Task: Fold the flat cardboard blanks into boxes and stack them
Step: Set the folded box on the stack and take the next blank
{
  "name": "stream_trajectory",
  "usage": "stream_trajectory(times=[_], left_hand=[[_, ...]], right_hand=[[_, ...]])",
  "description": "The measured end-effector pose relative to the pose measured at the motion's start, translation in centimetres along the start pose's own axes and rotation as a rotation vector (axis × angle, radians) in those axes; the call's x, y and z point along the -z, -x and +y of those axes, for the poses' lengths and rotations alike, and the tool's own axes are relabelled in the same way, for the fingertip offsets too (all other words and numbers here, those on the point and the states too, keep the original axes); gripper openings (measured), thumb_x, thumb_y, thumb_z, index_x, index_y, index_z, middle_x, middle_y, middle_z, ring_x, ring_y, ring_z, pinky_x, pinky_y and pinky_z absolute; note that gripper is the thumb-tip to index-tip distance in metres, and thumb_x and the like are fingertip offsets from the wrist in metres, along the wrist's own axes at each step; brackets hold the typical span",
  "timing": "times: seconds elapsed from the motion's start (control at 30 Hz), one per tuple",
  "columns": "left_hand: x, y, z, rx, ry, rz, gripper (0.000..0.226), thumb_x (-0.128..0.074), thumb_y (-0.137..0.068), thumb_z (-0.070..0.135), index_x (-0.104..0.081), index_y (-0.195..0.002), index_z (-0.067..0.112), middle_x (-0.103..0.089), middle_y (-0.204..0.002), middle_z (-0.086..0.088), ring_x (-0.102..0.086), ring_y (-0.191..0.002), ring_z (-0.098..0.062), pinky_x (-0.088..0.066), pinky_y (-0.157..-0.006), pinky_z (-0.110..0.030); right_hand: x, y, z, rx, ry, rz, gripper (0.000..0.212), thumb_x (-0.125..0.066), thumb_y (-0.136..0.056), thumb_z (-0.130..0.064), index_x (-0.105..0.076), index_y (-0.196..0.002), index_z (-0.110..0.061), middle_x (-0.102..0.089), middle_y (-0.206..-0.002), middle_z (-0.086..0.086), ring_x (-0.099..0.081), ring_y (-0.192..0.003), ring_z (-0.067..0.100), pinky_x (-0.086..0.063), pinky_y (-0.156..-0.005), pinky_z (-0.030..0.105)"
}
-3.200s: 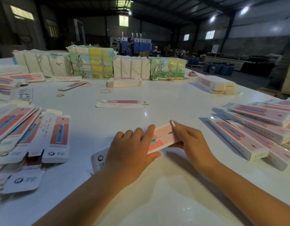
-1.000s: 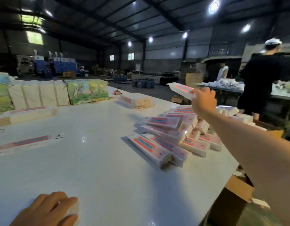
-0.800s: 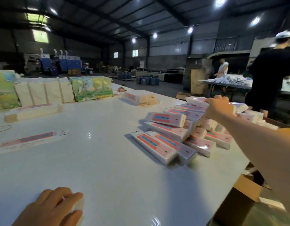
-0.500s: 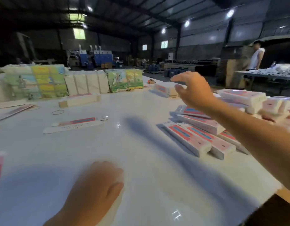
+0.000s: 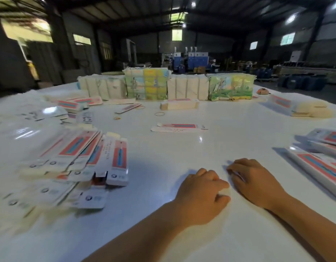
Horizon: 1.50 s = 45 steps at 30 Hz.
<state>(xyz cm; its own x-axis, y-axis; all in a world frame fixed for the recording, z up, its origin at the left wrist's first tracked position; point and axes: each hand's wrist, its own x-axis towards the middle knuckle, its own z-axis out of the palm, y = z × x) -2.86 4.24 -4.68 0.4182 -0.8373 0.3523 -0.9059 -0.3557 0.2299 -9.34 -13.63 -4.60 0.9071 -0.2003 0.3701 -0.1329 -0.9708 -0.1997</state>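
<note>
Blanks [image 5: 91,157] litter the white table [image 5: 163,152] in a dim warehouse; both hands' curled fingers [image 5: 206,174] hold nothing I can make out.

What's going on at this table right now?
A person is folding flat cardboard blanks into boxes. Both hands, left hand and right hand, rest close together on the white table; whether they hold anything is unclear. A fanned pile of flat blanks lies to the left, finished boxes to the right, and one blank lies alone farther out.
</note>
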Motion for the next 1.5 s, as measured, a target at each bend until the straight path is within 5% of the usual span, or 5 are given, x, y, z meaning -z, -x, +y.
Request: stream_trajectory(times=[0.5,0.7,1.17,1.33,1.5], left_hand=[[11.8,1.7,-17.5,1.055,-0.360,-0.309,0.044,-0.062,-0.077,0.059,-0.056,-0.067,0.016,-0.061,-0.065,-0.004,-0.059,-0.058,-0.016,-0.039,-0.047,-0.023],[12.1,1.2,-17.0,1.203,0.015,-0.174,0.036,-0.076,-0.076,0.025,-0.057,-0.096,0.003,-0.060,-0.100,-0.014,-0.058,-0.093,-0.028,-0.050,-0.083,-0.037],[6.8,-3.6,-4.0,0.510,0.155,0.068,0.034,-0.036,-0.097,0.012,-0.063,-0.113,0.026,-0.054,-0.123,0.000,-0.055,-0.082,-0.012,-0.039,-0.050,-0.015],[1.6,-1.6,-2.5,0.353,-0.038,-0.005,0.056,-0.024,-0.077,0.074,-0.050,-0.100,0.030,-0.047,-0.086,0.008,-0.053,-0.082,-0.016,-0.038,-0.060,-0.025],[1.4,-1.3,-2.1,0.321,-0.141,-0.246,0.114,-0.029,-0.043,0.096,-0.018,-0.138,0.034,-0.040,-0.117,0.015,-0.043,-0.095,-0.006,-0.038,-0.063,-0.019]], right_hand=[[-0.3,-0.4,0.4,-0.001,-0.119,0.006,0.013,-0.063,-0.085,-0.007,-0.073,-0.092,-0.008,-0.068,-0.107,0.010,-0.060,-0.107,0.033,-0.048,-0.086,0.043],[-0.2,-0.2,0.3,-0.003,-0.125,0.004,0.015,-0.059,-0.089,-0.009,-0.072,-0.094,-0.009,-0.066,-0.108,0.009,-0.057,-0.107,0.033,-0.045,-0.089,0.041],[0.4,-0.2,0.1,-0.032,-0.077,-0.039,0.027,-0.050,-0.094,-0.021,-0.067,-0.113,-0.013,-0.060,-0.120,0.008,-0.051,-0.114,0.032,-0.042,-0.091,0.032],[0.8,-0.1,0.0,-0.077,-0.076,-0.093,0.033,-0.050,-0.092,-0.022,-0.062,-0.122,-0.015,-0.059,-0.119,0.010,-0.049,-0.113,0.029,-0.045,-0.089,0.037],[0.5,-0.1,0.3,-0.078,-0.050,-0.108,0.027,-0.049,-0.093,-0.021,-0.065,-0.112,-0.012,-0.061,-0.112,0.011,-0.051,-0.108,0.028,-0.046,-0.086,0.039]])
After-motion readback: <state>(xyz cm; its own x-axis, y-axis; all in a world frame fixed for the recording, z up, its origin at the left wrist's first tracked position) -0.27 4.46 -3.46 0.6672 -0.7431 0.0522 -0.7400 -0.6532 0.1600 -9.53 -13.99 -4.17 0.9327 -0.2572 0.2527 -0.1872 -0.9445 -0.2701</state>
